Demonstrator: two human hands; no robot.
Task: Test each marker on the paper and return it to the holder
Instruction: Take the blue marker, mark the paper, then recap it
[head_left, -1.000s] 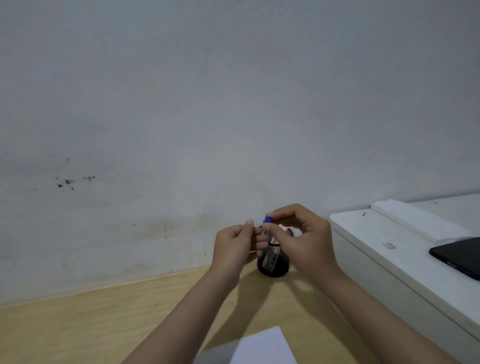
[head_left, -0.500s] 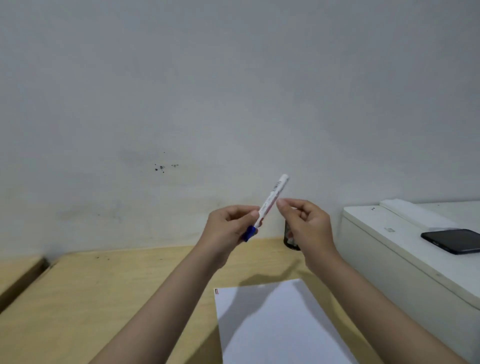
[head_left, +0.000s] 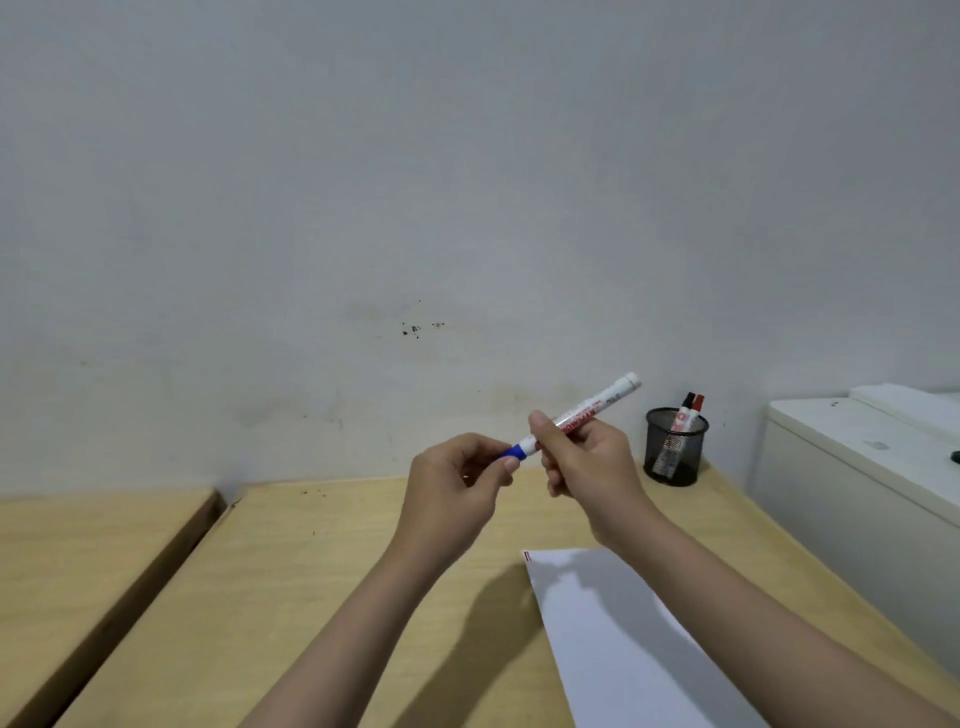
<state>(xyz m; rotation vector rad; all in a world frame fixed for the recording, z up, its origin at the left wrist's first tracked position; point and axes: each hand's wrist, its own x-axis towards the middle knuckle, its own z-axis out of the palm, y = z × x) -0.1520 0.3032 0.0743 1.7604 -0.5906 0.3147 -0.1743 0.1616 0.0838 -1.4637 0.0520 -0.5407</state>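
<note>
A white marker with a blue cap (head_left: 597, 408) is held in the air above the wooden table (head_left: 322, 571), tilted up to the right. My right hand (head_left: 587, 462) grips its white barrel. My left hand (head_left: 457, 488) pinches the blue cap at the lower left end. The black mesh holder (head_left: 674, 447) stands at the back right of the table with a black-capped and a red-capped marker (head_left: 693, 410) in it. A white sheet of paper (head_left: 618, 639) lies on the table under my right forearm.
A white cabinet (head_left: 857, 467) stands to the right of the table, with a dark object at its right edge. A second wooden table (head_left: 78, 561) sits to the left across a narrow gap. The grey wall runs behind.
Both hands moved from the holder with the blue-capped marker, now held in front of me. My right hand shifted from the marker's middle to a fuller grip on the barrel. The view turned left and down.
</note>
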